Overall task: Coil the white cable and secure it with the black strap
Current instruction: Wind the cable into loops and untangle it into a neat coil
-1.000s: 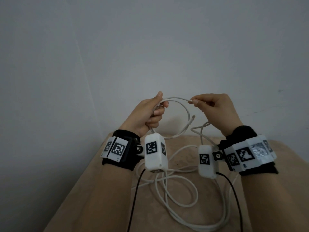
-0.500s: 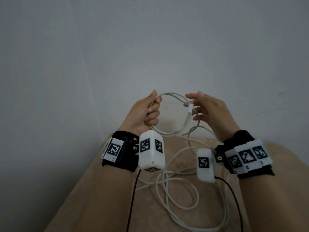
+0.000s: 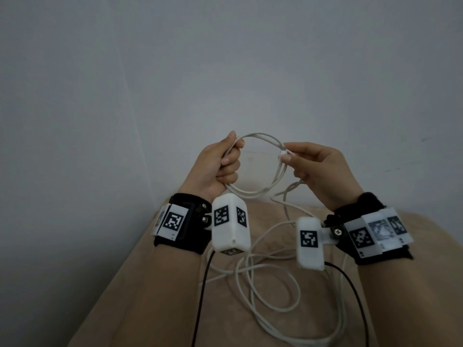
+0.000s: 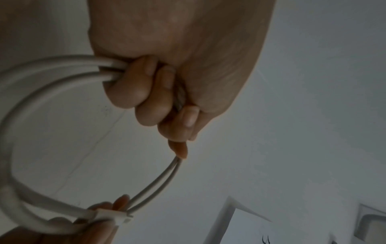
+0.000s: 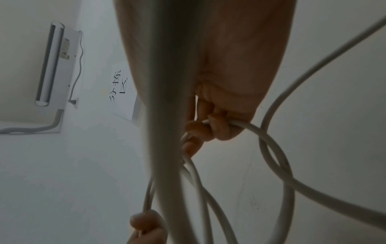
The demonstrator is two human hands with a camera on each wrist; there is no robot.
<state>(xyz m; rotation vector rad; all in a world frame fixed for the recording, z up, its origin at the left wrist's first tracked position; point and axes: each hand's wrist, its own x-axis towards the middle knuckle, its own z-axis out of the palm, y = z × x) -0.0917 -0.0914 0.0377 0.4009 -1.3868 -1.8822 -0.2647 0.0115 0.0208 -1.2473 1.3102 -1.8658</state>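
The white cable [image 3: 263,139] forms a small round coil of two turns held up in front of the wall. My left hand [image 3: 220,166] grips the coil's left side in a fist; in the left wrist view its fingers [image 4: 146,92] curl round both strands of the cable [image 4: 41,66]. My right hand [image 3: 315,169] pinches the coil's right side at the white connector [image 3: 284,153] between thumb and forefinger. The rest of the cable [image 3: 265,291] hangs down and lies in loose loops on the beige surface. In the right wrist view, cable [image 5: 271,148] loops pass the fingers. No black strap is visible.
A beige cloth-covered surface [image 3: 140,284] lies below the hands, against a plain grey wall [image 3: 225,58]. Black camera wires [image 3: 200,296] hang from both wrists. In the right wrist view an air conditioner [image 5: 52,66] and a paper sign [image 5: 119,85] are on the wall.
A second turn has been laid onto the coil. My right hand brought the connector end against the loop and now pinches it there; both hands rose slightly.
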